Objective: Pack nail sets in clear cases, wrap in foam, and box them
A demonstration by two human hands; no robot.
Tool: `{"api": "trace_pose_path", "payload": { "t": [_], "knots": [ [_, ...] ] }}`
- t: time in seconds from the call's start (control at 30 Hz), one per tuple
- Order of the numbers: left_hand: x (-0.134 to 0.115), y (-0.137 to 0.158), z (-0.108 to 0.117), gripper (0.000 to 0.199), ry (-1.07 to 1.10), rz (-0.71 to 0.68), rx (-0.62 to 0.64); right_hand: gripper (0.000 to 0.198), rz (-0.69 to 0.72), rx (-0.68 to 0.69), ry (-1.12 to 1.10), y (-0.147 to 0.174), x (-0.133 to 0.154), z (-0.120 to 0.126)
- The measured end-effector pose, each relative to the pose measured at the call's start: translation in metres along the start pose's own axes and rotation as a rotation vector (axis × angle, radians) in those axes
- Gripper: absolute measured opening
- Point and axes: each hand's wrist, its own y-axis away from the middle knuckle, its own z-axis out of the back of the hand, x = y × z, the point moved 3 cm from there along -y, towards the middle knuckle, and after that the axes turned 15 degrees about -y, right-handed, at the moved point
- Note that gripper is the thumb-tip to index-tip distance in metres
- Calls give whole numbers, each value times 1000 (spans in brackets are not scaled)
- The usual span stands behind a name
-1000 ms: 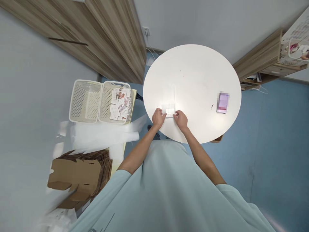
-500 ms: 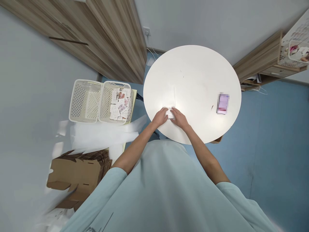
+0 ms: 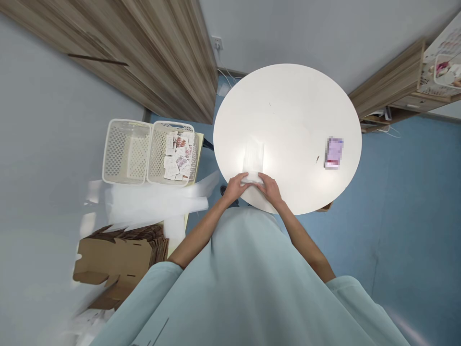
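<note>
You have the near end of a white sheet (image 3: pixel 254 157) gathered between your two hands, while the rest of it lies out flat on the worktop (image 3: pixel 306 115), pointing away from you toward the far edge. Judging by how it lies, the work on this piece is only part done: the near end looks doubled into a thicker bundle, and the flat stretch beyond your fingers looks untouched. Whether anything sits inside the bundle, you can't tell from here. The whole piece is close to the worktop's near edge, left of its middle. Your left hand (image 3: pixel 235 188) and right hand (image 3: pixel 271 190) face each other across the bundle, one at each side, well short of touching. On both, the fingers lie over the top and the thumb comes in on the side nearest you, so each looks closed to a narrow pinch on the sheet, though just how tightly doesn't show. Your forearms slant inward from either side of your body, low over the near edge, about level with each other. Toward the worktop's right edge, well apart from your hands, lies a purple item (image 3: pixel 334 151), blurred out, and off the left edge stands a basket of cards (image 3: pixel 178 156).
</note>
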Motion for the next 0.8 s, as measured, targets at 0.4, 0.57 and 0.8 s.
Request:
{"api": "trace_pose_path", "payload": {
  "t": [0.4,0.57,0.8],
  "knots": [
    [-3,-26,3,26,-36,219,-106,30,-129,-123,-74,-30,-4,7],
    [-6,-41,4,31,-117,270,-101,25,-203,-183,-100,-41,-12,4],
    [-16,-54,10,50,-218,171,-233,57,-142,-177,47,-57,-2,8]
  ]
}}
